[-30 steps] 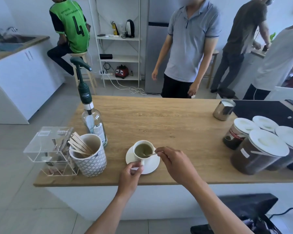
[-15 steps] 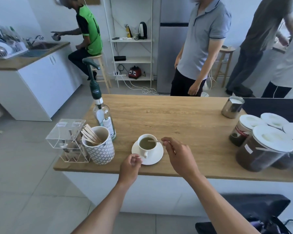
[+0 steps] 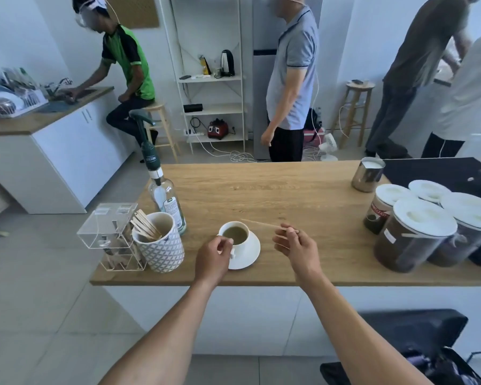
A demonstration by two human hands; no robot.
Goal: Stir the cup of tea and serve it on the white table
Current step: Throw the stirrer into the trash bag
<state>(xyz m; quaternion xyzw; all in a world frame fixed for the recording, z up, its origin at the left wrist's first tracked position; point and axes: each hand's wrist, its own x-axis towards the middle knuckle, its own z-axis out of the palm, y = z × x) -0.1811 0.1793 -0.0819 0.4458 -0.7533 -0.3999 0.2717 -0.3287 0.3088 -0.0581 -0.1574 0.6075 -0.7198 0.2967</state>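
Stirring looks finished: right hand point(image 3: 296, 244) pinches stick point(image 3: 264, 224) clear of cup point(image 3: 235, 235); left hand point(image 3: 213, 255) curled at handle, grip unclear. Serving left.

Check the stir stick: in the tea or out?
Out. The right hand holds the stir stick above the counter, right of the cup; its tip is clear of the tea.

Head camera looks forward and down, close over the wooden counter point(image 3: 289, 195).
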